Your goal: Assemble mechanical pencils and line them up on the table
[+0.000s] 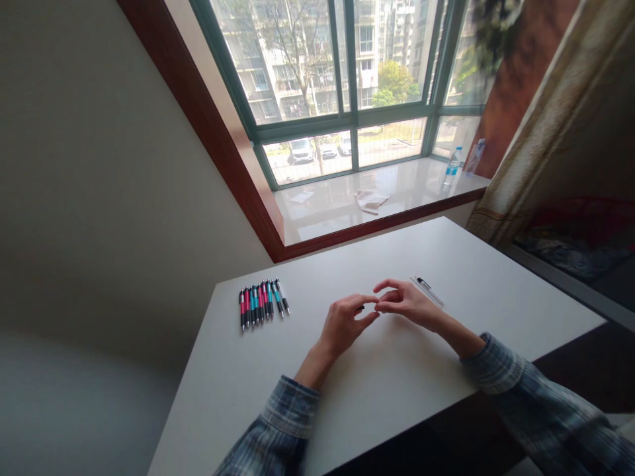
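My left hand [344,322] and my right hand [407,302] meet fingertip to fingertip above the middle of the white table [397,383]. Between the pinched fingers of both hands sits a small dark part [360,308], too small to name. Just beyond my right hand lies a clear pen barrel with a black tip [427,291] flat on the table. To the left, a row of several pink, teal and white pens [262,302] lies side by side, well apart from both hands.
A glossy window sill [347,218] behind the table carries a folded cloth [370,200], a paper [301,196] and a water bottle [452,165]. A curtain [546,125] hangs at the right. A bare wall stands to the left.
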Demonstrator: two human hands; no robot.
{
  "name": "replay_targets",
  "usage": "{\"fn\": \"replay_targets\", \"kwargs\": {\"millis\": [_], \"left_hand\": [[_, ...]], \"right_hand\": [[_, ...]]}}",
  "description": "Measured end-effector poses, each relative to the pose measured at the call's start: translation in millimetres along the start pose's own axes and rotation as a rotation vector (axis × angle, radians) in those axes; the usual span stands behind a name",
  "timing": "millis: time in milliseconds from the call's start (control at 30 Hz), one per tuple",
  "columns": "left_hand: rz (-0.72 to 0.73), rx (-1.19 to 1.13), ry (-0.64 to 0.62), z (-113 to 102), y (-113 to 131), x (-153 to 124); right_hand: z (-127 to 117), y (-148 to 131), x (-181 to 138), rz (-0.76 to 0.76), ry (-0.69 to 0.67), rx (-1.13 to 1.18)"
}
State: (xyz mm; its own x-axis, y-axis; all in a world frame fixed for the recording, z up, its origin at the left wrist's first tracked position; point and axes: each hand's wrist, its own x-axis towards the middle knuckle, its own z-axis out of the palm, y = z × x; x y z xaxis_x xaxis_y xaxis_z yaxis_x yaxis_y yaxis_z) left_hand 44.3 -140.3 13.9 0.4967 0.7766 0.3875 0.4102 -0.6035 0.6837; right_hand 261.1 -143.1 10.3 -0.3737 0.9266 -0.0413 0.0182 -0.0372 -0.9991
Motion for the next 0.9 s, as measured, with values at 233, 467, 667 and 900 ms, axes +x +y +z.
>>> {"fn": "replay_targets", "kwargs": {"millis": [233, 467, 667, 900], "left_hand": [[-0.095, -0.085, 0.023, 1, 3, 0], [-0.177, -0.101, 0.071, -1, 0, 0], [-0.202, -0.075, 0.084, 0, -4, 0], [-0.240, -0.105, 0.122, -1, -4, 0]], "right_hand": [[-2, -2, 0, -0.031, -0.011, -0.122], [-52, -7, -18, -0.031, 0.602, -1.030], [-67, -1, -29, 0.137, 0.612, -1.265], [-61, 6, -29, 0.126, 0.566, -1.322]]}}
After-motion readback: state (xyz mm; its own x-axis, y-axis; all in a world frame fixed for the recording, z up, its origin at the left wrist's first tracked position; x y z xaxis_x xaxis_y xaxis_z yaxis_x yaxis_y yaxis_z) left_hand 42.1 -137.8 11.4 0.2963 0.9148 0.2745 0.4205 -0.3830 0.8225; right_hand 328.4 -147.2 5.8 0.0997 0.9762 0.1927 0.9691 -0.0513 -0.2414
